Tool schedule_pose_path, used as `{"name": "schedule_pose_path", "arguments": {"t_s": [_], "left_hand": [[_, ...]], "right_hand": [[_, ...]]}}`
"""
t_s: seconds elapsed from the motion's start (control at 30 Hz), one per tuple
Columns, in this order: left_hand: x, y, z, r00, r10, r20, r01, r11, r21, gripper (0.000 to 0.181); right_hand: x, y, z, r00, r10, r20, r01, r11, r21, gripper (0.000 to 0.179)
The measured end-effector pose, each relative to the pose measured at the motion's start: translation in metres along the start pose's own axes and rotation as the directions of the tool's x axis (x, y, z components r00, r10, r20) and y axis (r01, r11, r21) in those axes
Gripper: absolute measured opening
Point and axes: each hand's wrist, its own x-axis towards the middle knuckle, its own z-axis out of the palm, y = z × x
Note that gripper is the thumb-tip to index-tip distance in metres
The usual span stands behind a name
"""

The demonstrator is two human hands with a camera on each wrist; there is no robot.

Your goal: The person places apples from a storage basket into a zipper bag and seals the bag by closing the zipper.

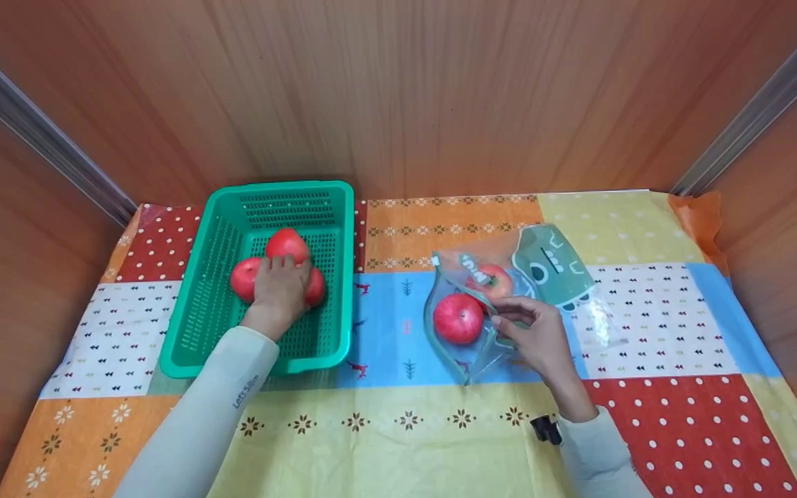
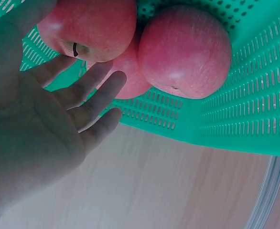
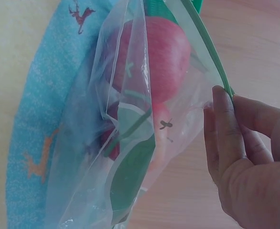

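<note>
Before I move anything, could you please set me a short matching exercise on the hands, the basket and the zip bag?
Column one
1. Left hand
2. Right hand
3. Basket
4. Zip bag

Column two
A. Green plastic, with slotted walls
B. Pinching the edge of a bag's mouth
C. See-through, with a green print and some red apples inside
D. Reaching down at the basket's apples

Right pairs: 1-D, 2-B, 3-A, 4-C
</note>
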Motion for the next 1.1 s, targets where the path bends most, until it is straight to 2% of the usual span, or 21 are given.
{"name": "schedule_pose_path", "arguments": {"t_s": [0.27, 0.47, 0.6, 1.1], "left_hand": [[-0.003, 0.002, -0.002, 0.999, 0.011, -0.035, -0.011, 1.000, -0.011, 0.052], [-0.003, 0.002, 0.000, 1.000, 0.007, -0.025, -0.008, 0.999, -0.041, 0.065], [-0.003, 0.000, 0.001, 1.000, 0.004, 0.002, -0.004, 1.000, -0.028, 0.072], [-0.012, -0.001, -0.003, 1.000, 0.012, 0.022, -0.012, 1.000, -0.009, 0.083]], "right_hand": [[-0.001, 0.000, 0.000, 1.000, 0.000, 0.003, 0.000, 1.000, -0.009, 0.028], [-0.001, 0.001, 0.001, 1.000, -0.008, 0.004, 0.008, 1.000, -0.003, 0.027], [-0.002, 0.000, 0.001, 1.000, -0.009, 0.003, 0.009, 1.000, 0.002, 0.026], [-0.001, -0.001, 0.001, 1.000, 0.010, 0.000, -0.010, 1.000, -0.004, 0.027]]}}
